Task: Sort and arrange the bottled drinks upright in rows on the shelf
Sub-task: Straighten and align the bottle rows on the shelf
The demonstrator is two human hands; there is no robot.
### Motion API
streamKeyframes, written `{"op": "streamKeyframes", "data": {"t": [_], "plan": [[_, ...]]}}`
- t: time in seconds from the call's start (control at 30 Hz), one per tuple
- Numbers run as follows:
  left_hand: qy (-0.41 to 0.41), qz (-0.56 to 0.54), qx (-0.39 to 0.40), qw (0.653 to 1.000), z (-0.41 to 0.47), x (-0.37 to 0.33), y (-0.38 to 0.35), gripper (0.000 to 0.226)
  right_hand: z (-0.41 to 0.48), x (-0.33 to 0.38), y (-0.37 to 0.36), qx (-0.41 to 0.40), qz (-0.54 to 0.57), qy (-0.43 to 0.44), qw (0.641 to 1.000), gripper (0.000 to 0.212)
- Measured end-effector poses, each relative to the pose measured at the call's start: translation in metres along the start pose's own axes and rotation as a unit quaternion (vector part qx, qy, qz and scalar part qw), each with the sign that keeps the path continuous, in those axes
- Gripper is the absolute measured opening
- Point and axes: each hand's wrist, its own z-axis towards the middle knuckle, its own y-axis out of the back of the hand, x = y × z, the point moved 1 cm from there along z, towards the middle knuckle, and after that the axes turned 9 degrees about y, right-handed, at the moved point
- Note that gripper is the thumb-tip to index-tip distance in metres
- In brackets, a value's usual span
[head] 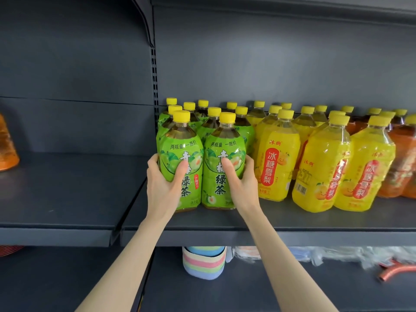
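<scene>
left hand (163,185): clamped on the front-left green tea bottle (180,149). thumb lies across the label, fingers curl round its left side.
right hand (244,185): clamped on the front-right green tea bottle (225,152). thumb on the label, fingers round its right side.
held pair: both upright, side by side and touching, centre of frame. bases sit at the level of the shelf (281,221), near its front edge. we can't tell if they are lifted clear.
rear green tea bottles (211,122): yellow caps, upright, packed just behind the held pair, at the left end of this bay.
pear drink bottles (278,158): yellow, yellow caps, upright, right of centre. we see the front ones turned at different angles, one showing its barcode.
orange-brown bottles (398,158): upright, at the right edge of the frame, beside the pear drinks.
left bay: one orange bottle (7,145), cut off by the left edge of the frame.
lower shelf: stack of pastel bowls (203,264) below the held pair, clear-wrapped goods (326,255) to its right, an orange curved piece (394,272) at lower right.
</scene>
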Motion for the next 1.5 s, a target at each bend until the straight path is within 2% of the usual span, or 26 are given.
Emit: {"op": "streamKeyframes", "data": {"t": [0.1, 0.23, 0.33, 0.47, 0.5, 0.67, 0.9, 1.17, 1.4, 1.5], "plan": [[0.000, 0.054, 0.003, 0.999, -0.007, -0.006, 0.005, 0.080, -0.004, 0.015, 0.007, 0.022, -0.072, 0.007, 0.997, 0.083], [0.000, 0.114, 0.055, 0.992, -0.014, -0.010, 0.022, 0.076, -0.015, 0.034, 0.018, 0.035, -0.204, 0.048, 0.977, 0.074], [-0.028, 0.138, 0.034, 0.990, -0.023, -0.014, 0.040, 0.052, -0.032, 0.050, 0.023, 0.008, -0.262, 0.114, 0.958, 0.057], [-0.062, 0.138, -0.005, 0.988, -0.038, -0.032, 0.070, 0.007, -0.049, 0.081, 0.015, 0.009, -0.216, 0.147, 0.965, 0.029], [-0.072, 0.131, -0.009, 0.989, -0.041, -0.039, 0.079, 0.006, -0.052, 0.089, 0.009, 0.018, -0.203, 0.151, 0.967, 0.026], [-0.104, 0.096, -0.018, 0.990, -0.052, -0.060, 0.146, 0.008, -0.069, 0.126, -0.036, 0.044, -0.161, 0.163, 0.972, 0.020], [-0.126, 0.136, -0.032, 0.982, -0.054, -0.038, 0.288, 0.010, -0.129, 0.166, -0.153, 0.088, -0.088, 0.182, 0.975, 0.014], [-0.078, 0.154, -0.062, 0.983, -0.029, 0.019, 0.464, 0.018, -0.203, 0.205, -0.316, 0.131, -0.056, 0.146, 0.979, 0.022], [-0.082, 0.144, -0.086, 0.982, 0.035, 0.036, 0.538, 0.020, -0.199, 0.226, -0.410, 0.133, -0.059, 0.146, 0.978, 0.022], [-0.079, 0.135, -0.084, 0.984, 0.068, 0.054, 0.552, 0.020, -0.186, 0.223, -0.447, 0.135, -0.061, 0.150, 0.977, 0.014]]}}
